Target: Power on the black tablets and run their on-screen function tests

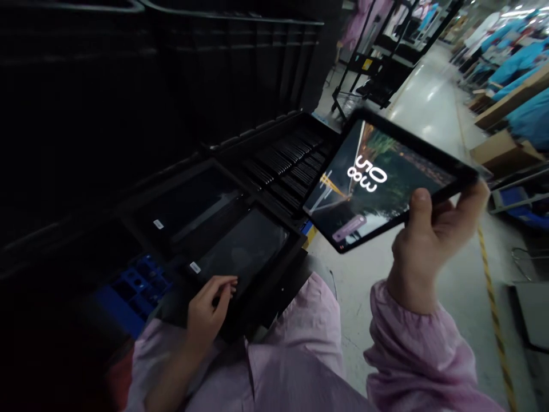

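Observation:
My right hand (pixel 429 234) grips a lit tablet (pixel 386 177) by its lower right edge, thumb on the screen, holding it up over the floor. The screen shows clock digits and a picture. My left hand (pixel 210 309) rests with curled fingers on the near edge of a dark, unlit tablet (pixel 244 246) that lies in a black tray (pixel 274 286) on my lap. A second dark tablet (pixel 189 200) with a white sticker lies in the tray behind it.
A black slotted tray (pixel 287 160) sits further back. A blue crate (pixel 128 292) is at the lower left. Black racks (pixel 377 63) stand on the pale floor. People in blue coats (pixel 518 63) work at the far right, near cardboard boxes (pixel 501 154).

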Action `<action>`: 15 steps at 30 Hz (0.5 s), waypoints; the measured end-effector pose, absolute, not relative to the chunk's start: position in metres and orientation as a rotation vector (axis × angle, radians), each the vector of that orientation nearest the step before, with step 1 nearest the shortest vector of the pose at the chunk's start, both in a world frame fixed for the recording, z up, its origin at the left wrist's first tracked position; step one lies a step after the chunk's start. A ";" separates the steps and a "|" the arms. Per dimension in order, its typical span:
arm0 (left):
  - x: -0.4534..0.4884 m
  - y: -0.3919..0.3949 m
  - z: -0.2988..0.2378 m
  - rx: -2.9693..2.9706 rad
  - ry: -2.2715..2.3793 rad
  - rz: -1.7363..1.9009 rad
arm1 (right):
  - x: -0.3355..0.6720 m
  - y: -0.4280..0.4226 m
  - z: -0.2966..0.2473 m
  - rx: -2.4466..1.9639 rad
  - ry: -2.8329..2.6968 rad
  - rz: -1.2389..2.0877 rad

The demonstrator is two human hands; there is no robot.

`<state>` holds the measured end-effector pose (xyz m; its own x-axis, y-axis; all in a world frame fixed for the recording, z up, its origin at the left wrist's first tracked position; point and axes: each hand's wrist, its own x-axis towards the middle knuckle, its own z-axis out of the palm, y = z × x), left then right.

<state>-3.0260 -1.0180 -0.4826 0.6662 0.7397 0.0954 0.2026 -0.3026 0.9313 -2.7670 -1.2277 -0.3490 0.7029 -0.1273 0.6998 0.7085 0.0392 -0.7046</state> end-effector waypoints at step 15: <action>-3.018 -1.013 -0.483 2.425 0.477 0.954 | -2.652 -1.090 -0.464 -1.647 -0.811 -0.545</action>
<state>-3.0184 -1.0130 -0.4826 0.6950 0.4802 0.5351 0.1394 -0.8202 0.5549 -2.6519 -1.0899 -0.4639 0.6517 0.2196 0.7260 0.7550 -0.0972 -0.6484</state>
